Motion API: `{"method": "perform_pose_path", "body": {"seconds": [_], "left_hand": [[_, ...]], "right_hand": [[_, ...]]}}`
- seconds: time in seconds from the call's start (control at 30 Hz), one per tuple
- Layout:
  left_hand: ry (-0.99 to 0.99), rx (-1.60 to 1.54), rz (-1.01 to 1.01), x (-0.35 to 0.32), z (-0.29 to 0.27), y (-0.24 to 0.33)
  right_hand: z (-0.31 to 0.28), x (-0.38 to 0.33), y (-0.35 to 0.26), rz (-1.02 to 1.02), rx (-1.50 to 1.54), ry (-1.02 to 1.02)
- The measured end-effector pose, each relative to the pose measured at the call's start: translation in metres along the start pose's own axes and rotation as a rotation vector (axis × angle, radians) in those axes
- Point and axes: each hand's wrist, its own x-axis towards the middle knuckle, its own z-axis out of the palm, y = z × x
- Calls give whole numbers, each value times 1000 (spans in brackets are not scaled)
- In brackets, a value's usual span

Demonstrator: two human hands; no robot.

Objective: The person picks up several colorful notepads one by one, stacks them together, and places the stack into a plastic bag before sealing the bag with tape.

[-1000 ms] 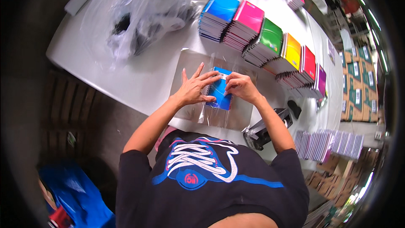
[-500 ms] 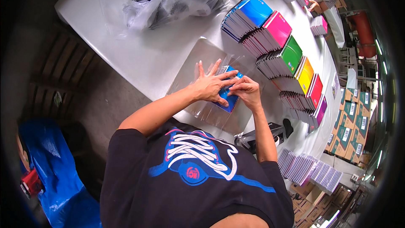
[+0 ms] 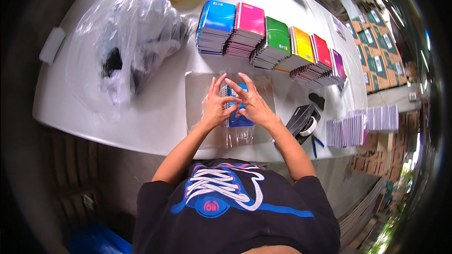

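A blue spiral notebook (image 3: 240, 121) lies under clear plastic film (image 3: 234, 138) on a flat sheet (image 3: 194, 84) at the table's near side. Over the notebook's left edge and spiral is my left hand (image 3: 216, 106), its fingers stretched and apart. My right hand (image 3: 254, 105) spreads its fingers above the notebook's right part, thumb toward the left hand. Neither hand shows anything gripped in it. The hands cover much of the notebook's upper half, and whether the fingertips touch the film I cannot tell.
Beyond the sheet stand notebook stacks: blue (image 3: 220, 16), pink (image 3: 250, 19), green (image 3: 278, 33), yellow (image 3: 302, 44), red (image 3: 321, 51) and purple (image 3: 338, 63). To the right are a black tape dispenser (image 3: 297, 120) and a blue-handled tool (image 3: 314, 146). A large plastic bag (image 3: 141, 33) lies left.
My view has turned, so the table sits squarer in front of me. The right hand's pinched fingers have spread, and the left hand has shifted to the notebook's left edge.
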Motion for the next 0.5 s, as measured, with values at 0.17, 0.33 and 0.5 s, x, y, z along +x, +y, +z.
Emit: {"method": "perform_pose_path", "body": {"seconds": [0.17, 0.33, 0.5], "left_hand": [[-310, 292, -123, 11, -21, 12], [-335, 230, -126, 14, -30, 6], [-411, 114, -235, 20, -32, 15]], "right_hand": [[0, -7, -5, 67, -83, 99], [0, -81, -36, 582, 66, 796], [26, -206, -17, 1293, -121, 941]]}}
